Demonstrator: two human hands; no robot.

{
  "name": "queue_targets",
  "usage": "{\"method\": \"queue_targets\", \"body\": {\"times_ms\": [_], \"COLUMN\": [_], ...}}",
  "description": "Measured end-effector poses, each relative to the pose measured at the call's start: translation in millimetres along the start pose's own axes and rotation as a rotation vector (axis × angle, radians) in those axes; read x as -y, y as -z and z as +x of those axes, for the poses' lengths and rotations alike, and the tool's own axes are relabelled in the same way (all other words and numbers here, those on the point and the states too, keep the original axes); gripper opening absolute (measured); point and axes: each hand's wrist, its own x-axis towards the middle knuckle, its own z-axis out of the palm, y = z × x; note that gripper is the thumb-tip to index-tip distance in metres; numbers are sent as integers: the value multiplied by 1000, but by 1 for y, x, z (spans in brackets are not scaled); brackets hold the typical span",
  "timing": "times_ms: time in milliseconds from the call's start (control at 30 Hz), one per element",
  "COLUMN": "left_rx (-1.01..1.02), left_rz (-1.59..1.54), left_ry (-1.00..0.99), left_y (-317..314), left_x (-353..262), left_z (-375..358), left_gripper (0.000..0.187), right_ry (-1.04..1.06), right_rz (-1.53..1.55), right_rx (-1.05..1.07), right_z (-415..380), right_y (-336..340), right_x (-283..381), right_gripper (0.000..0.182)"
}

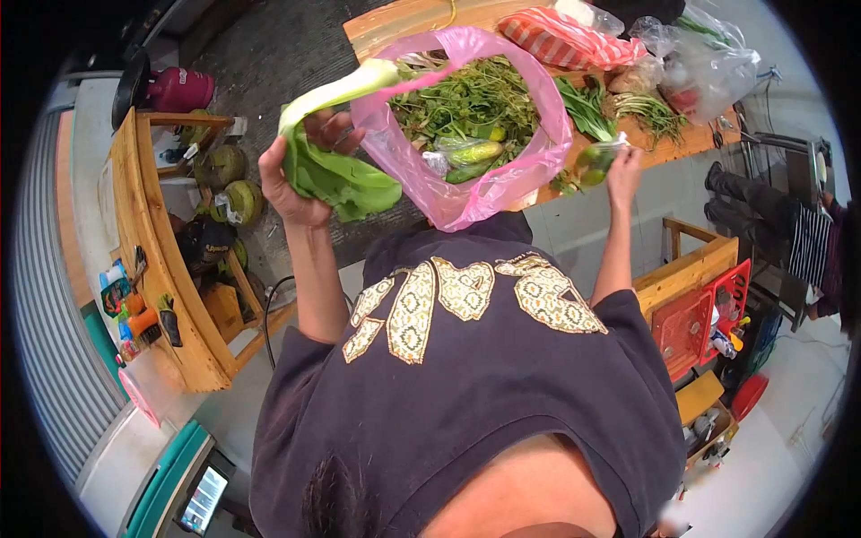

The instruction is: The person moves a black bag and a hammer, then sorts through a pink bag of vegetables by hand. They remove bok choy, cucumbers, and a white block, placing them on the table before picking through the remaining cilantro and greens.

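My left hand is closed around a leafy green with a thick pale stalk and a broad leaf, held up at the left of a pink plastic bag. The bag stands with its mouth wide, full of leafy herbs. A small clear bag of yellow-green vegetables lies among them. My right hand pinches the gathered top of a small clear plastic bag with round green fruits, to the right of the pink bag.
On the wooden table lie a red-and-white striped bag, bok choy, rooted greens and a clear bag of produce. Left stands a wooden shelf; right, a red crate and another person's legs.
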Motion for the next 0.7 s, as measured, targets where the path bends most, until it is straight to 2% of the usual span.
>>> {"method": "queue_targets", "body": {"times_ms": [67,133,233,333,367,433,500,533,567,633,667,700], "left_rx": [50,55,-97,-101,-81,-90,-41,-17,-86,-238,-185,-259], "left_rz": [-40,13,271,409,451,476,492,495,646,952,1198,1443], "left_ry": [-11,-34,-87,-93,-93,-106,-77,-69,-31,38,-34,-125], "left_y": [1,1,10,-1,0,-10,-8,-5,1,20,25,34], "left_x": [-4,-6,-12,-15,-18,-19,-21,-20,-20,-19,-14,-2], "left_z": [-5,-10,-20,-23,-24,-27,-26,-25,-23,-19,-15,-10], "left_gripper": [49,46,56,70,71,73,65,61,54,42,25,25], "right_ry": [-8,112,252,400,376,534,795,922,1009,1072,1104,1129], "right_rz": [-215,-151,-193,-60,183,396,364,202,19,-144,-222,-185], "right_rx": [15,-38,2,-217,-266,-29,437,590,677,704,719,690], "right_z": [-13,-22,-19,-16,-23,-47,-74,-86,-96,-105,-109,-112], "right_y": [-19,-29,-38,-15,-2,13,0,-17,-34,-66,-78,-83], "right_x": [16,31,38,75,111,163,194,193,187,175,171,169], "right_gripper": [28,26,27,19,13,12,13,20,29,34,37,37]}}
